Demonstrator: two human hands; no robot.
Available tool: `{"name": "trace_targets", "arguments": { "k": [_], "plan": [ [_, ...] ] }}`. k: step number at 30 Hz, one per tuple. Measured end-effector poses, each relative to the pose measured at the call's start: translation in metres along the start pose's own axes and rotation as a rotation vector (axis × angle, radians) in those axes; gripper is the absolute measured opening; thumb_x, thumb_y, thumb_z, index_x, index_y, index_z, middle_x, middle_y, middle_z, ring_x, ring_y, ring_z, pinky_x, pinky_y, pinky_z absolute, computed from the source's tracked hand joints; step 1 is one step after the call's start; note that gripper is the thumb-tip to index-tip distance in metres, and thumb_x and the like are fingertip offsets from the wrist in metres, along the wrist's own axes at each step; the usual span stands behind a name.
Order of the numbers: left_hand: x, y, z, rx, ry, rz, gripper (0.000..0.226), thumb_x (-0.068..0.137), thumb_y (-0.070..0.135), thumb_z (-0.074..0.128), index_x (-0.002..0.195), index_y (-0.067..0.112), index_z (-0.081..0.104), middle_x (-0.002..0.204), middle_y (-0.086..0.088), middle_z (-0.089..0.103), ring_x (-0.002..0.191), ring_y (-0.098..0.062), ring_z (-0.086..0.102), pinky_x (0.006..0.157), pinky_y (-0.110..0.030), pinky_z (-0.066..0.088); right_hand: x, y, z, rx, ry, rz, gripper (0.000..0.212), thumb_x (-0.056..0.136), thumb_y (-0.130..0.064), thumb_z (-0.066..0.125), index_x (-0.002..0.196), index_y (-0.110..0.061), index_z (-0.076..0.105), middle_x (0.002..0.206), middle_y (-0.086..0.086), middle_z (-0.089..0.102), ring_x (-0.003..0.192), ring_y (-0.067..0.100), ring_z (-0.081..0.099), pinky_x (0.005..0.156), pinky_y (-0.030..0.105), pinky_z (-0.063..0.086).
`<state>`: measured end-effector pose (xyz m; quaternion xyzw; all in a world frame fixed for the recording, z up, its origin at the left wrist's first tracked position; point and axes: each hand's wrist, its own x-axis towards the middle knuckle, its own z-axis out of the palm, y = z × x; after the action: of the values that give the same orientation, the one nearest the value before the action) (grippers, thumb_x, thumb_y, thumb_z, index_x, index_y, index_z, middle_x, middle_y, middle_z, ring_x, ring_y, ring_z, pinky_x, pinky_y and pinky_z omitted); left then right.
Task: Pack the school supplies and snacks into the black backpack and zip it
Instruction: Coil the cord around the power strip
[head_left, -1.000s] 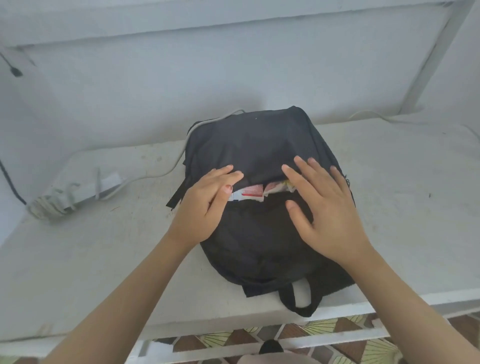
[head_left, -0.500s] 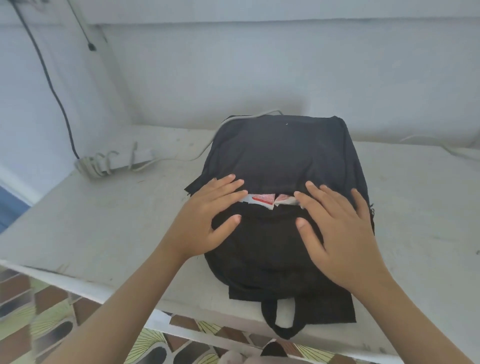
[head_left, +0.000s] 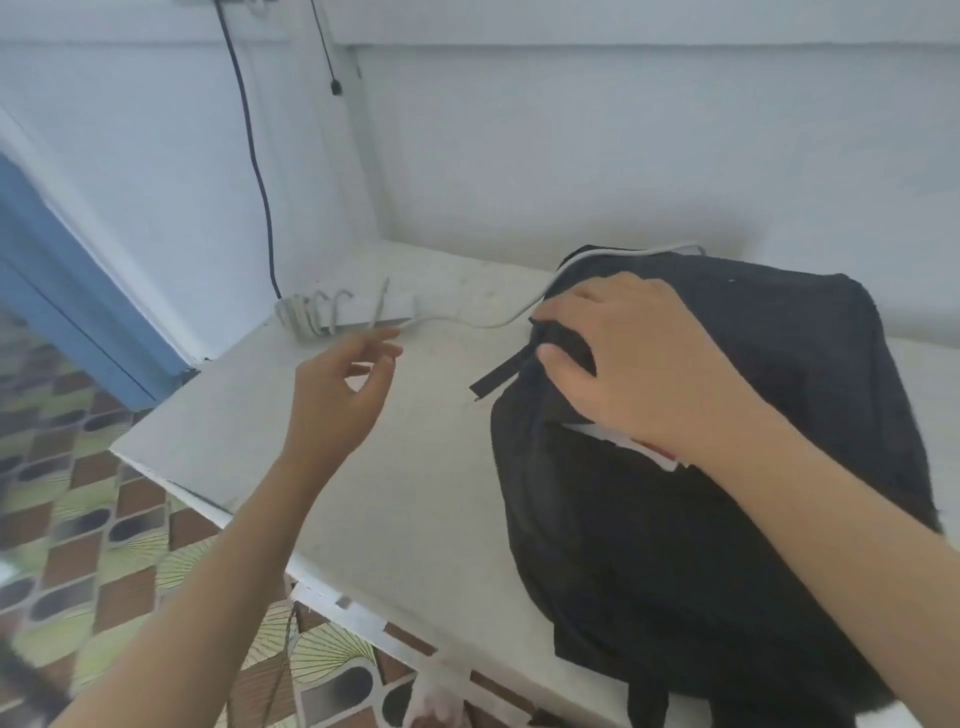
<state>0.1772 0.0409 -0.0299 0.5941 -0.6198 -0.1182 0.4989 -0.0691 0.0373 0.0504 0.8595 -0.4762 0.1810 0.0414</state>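
- Now the black backpack (head_left: 727, 519) lies flat on the white table (head_left: 363, 493), towards its right side, with its mouth not yet closed: a white and red snack packet (head_left: 644, 449) shows in the gap.
- Half a second ago both hands lay flat on the bag, one on each side of that gap. Since then the left hand (head_left: 332, 400) has lifted off and hangs over bare table to the left of the bag, its fingers loosely curled and holding nothing.
- The right hand (head_left: 639, 358) has crossed to the bag's left end. Its fingers bend over a fold of the fabric and the thumb presses from the near side, so it grips the cloth just beside the black zip tail (head_left: 496, 378) that sticks out onto the table.
- Whether a zip pull sits under those fingers cannot be told (the hand covers that spot).
- The view has also swung left, bringing in a power strip (head_left: 363, 312) at the back of the table, with a grey cable (head_left: 483, 323) running from it up over the bag's far edge.
- My reading: the packing looks finished and the hands are setting up to zip, though the packet may need tucking in first so that it does not catch in the teeth.
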Motion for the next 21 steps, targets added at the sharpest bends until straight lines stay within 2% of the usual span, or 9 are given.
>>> {"name": "trace_targets", "arguments": {
  "k": [3,5,8,12,14,16,18,19,21],
  "plan": [
    [0.029,-0.037,-0.023,0.124,0.017,-0.063,0.027,0.087,0.013,0.062,0.111,0.024,0.065,0.098,0.016,0.065,0.095,0.005,0.057,0.089,-0.024,0.047,0.056,-0.025,0.027,-0.069,-0.100,-0.051,0.042,0.094,-0.040,0.040,0.130,-0.021,0.049,0.124,0.003,0.057,0.115,0.025,0.048,0.097,0.039,0.036],
    [0.047,-0.062,-0.038,0.228,-0.009,-0.100,0.040,0.082,0.024,0.069,0.121,0.025,0.059,0.113,0.015,0.059,0.110,-0.009,0.052,0.096,-0.032,0.043,0.092,-0.035,0.053,-0.161,-0.209,-0.059,0.045,0.094,-0.040,0.038,0.132,-0.017,0.044,0.123,0.007,0.055,0.113,0.027,0.049,0.094,0.040,0.039],
    [0.073,-0.094,-0.058,0.337,-0.085,-0.176,0.069,0.076,0.031,0.076,0.136,0.023,0.043,0.135,0.005,0.047,0.127,-0.019,0.037,0.099,-0.025,0.027,0.141,-0.040,0.096,-0.179,-0.360,-0.023,0.046,0.095,-0.038,0.040,0.135,-0.014,0.040,0.125,0.009,0.053,0.114,0.028,0.049,0.091,0.039,0.038],
    [0.109,-0.136,-0.077,0.319,-0.294,-0.325,0.087,0.080,0.034,0.072,0.148,0.018,0.021,0.153,0.001,0.027,0.139,-0.017,0.024,0.105,-0.026,0.021,0.186,-0.039,0.145,0.065,-0.474,0.103,0.057,0.093,-0.047,0.046,0.138,-0.013,0.035,0.129,0.010,0.053,0.115,0.030,0.049,0.091,0.038,0.040],
    [0.124,-0.156,-0.083,0.246,-0.394,-0.423,0.085,0.083,0.037,0.067,0.149,0.017,0.018,0.154,0.000,0.024,0.140,-0.017,0.024,0.108,-0.030,0.022,0.199,-0.037,0.163,0.211,-0.508,0.171,0.064,0.092,-0.050,0.049,0.142,-0.012,0.031,0.136,0.009,0.048,0.121,0.029,0.046,0.095,0.038,0.037],
    [0.136,-0.169,-0.085,0.194,-0.472,-0.423,0.073,0.084,0.039,0.065,0.145,0.017,0.032,0.149,0.001,0.036,0.136,-0.015,0.032,0.108,-0.031,0.028,0.207,-0.034,0.176,0.352,-0.518,0.227,0.067,0.093,-0.046,0.051,0.146,-0.014,0.027,0.147,0.005,0.039,0.133,0.025,0.037,0.103,0.035,0.030],
    [0.143,-0.176,-0.083,0.119,-0.509,-0.384,0.038,0.087,0.030,0.064,0.124,0.025,0.055,0.126,0.011,0.059,0.121,-0.005,0.050,0.099,-0.025,0.038,0.210,-0.029,0.184,0.473,-0.468,0.281,0.064,0.093,-0.040,0.054,0.146,-0.016,0.028,0.147,0.001,0.039,0.134,0.020,0.035,0.103,0.028,0.028],
    [0.146,-0.176,-0.082,0.062,-0.520,-0.375,0.025,0.089,0.023,0.063,0.112,0.030,0.060,0.112,0.020,0.065,0.110,0.002,0.055,0.095,-0.023,0.041,0.212,-0.027,0.187,0.529,-0.438,0.310,0.064,0.092,-0.038,0.056,0.146,-0.017,0.030,0.143,0.000,0.043,0.131,0.018,0.038,0.099,0.026,0.029],
    [0.150,-0.180,-0.080,-0.037,-0.541,-0.370,0.025,0.089,0.017,0.063,0.108,0.032,0.062,0.104,0.024,0.067,0.103,0.007,0.058,0.094,-0.023,0.040,0.212,-0.024,0.189,0.665,-0.399,0.376,0.070,0.089,-0.034,0.062,0.147,-0.020,0.026,0.133,-0.001,0.050,0.124,0.016,0.043,0.094,0.023,0.031]
  ]
}}
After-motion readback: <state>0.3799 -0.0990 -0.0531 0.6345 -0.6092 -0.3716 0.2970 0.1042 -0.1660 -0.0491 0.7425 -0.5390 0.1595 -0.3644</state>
